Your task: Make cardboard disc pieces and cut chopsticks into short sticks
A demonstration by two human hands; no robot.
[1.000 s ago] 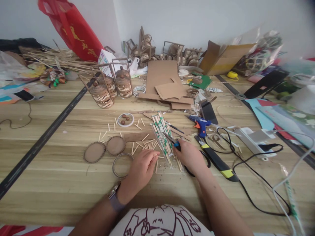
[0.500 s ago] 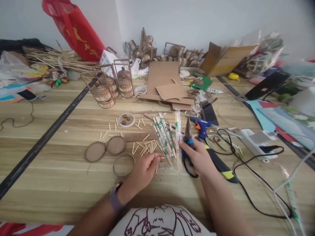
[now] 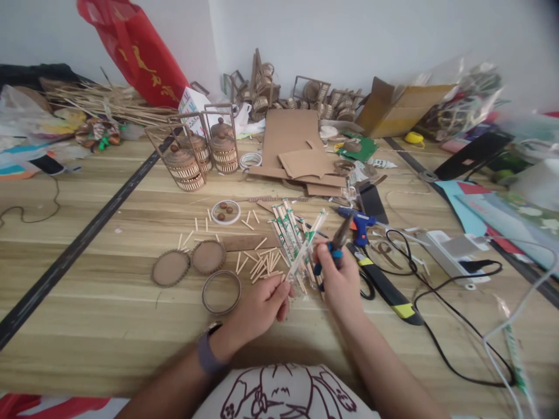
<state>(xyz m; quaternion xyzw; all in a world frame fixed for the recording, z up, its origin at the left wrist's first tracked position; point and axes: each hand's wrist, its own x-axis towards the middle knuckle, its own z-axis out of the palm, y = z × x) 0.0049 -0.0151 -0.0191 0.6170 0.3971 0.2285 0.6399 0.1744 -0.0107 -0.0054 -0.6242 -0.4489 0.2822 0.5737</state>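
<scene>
My left hand [image 3: 264,302] pinches the lower end of a clear wrapper of chopsticks [image 3: 311,237], which slants up to the right. In my right hand [image 3: 340,285] is a pair of pliers [image 3: 344,230] with blue-and-black handles, jaws pointing up. Several more wrapped chopsticks [image 3: 286,233] lie just beyond, partly behind the slanted packet. Short cut sticks [image 3: 264,265] are scattered left of them. Near my left wrist are a brown ring [image 3: 222,272] and two brown discs with ridged rims, one further left [image 3: 170,268] and one closer [image 3: 208,256].
A blue glue gun [image 3: 361,224] and a black-and-yellow cutter [image 3: 388,291] lie to the right, near a power strip [image 3: 454,250] with cables. Small lidded baskets [image 3: 187,169] stand at the back left. Cardboard sheets [image 3: 290,131] lie behind. A tape roll [image 3: 226,220] encircles brown balls.
The packet has gone from nearly upright beside the pliers to slanting, its lower end now in my left hand. The pliers have turned to tilt right.
</scene>
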